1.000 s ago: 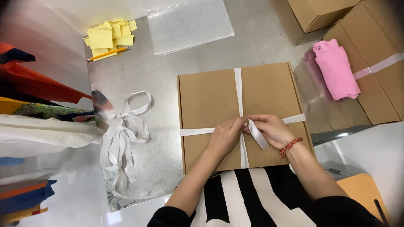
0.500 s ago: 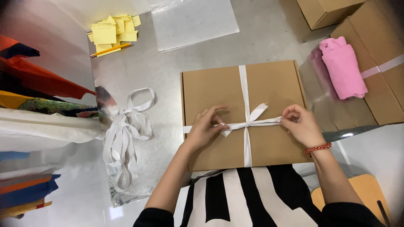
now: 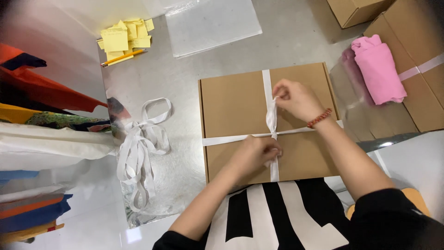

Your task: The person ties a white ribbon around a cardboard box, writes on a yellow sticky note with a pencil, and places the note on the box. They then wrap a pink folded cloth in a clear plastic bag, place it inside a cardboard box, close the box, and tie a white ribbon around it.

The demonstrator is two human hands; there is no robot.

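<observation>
A flat brown cardboard box (image 3: 236, 115) lies at the near edge of the steel bench (image 3: 185, 78). The right hand (image 3: 296, 99) pinches its white ribbon (image 3: 271, 118) upward; the left hand (image 3: 256, 155) is closed on the ribbon's crossing.

Brown box (image 3: 236, 99), white ribbon (image 3: 271, 118), pink cloth (image 3: 379, 69), yellow notes (image 3: 121, 37).

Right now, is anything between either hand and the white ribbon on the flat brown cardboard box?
Nothing visible. The right hand already pinches the white ribbon above the crossing; the left hand presses on the crossing on the flat brown cardboard box.
</observation>
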